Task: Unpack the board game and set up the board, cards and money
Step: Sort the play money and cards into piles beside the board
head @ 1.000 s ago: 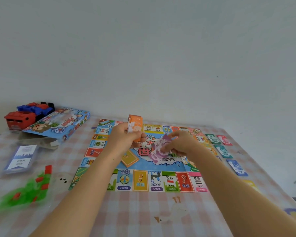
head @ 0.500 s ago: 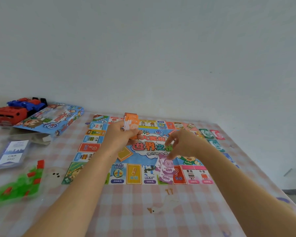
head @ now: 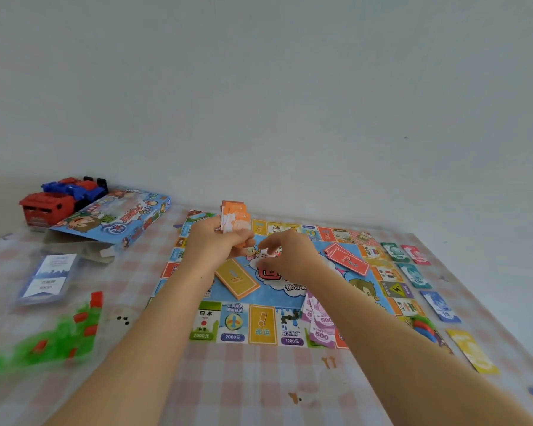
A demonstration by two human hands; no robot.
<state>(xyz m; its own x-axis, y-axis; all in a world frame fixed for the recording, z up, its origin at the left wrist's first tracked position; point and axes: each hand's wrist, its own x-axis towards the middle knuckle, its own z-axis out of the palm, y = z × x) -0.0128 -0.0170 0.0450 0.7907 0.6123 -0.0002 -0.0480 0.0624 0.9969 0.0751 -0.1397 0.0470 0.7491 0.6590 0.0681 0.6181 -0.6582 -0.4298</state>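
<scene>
The colourful game board (head: 271, 330) lies flat on the checked tablecloth. My left hand (head: 213, 244) grips an upright stack of orange paper money (head: 234, 221) above the board's far left part. My right hand (head: 290, 256) hovers just right of that stack, with its curved fingers reaching toward the stack's lower end and holding nothing. A few purple 500 notes (head: 320, 325) lie on the board's near edge under my right forearm. On the board's middle sit an orange card pile (head: 236, 279) and a red card pile (head: 346, 259).
Money piles line the board's right side: green (head: 394, 252), red (head: 417, 255), teal (head: 414, 275), blue (head: 440, 305), yellow (head: 471, 352). The game box (head: 114, 219) and toy trucks (head: 53, 201) stand far left. Nearer left are a wrapped card pack (head: 46, 276) and green and red houses (head: 43, 339).
My right hand carried the purple notes down to the board's near edge, let them go there, and came back up beside the orange stack. My left hand kept holding the stack.
</scene>
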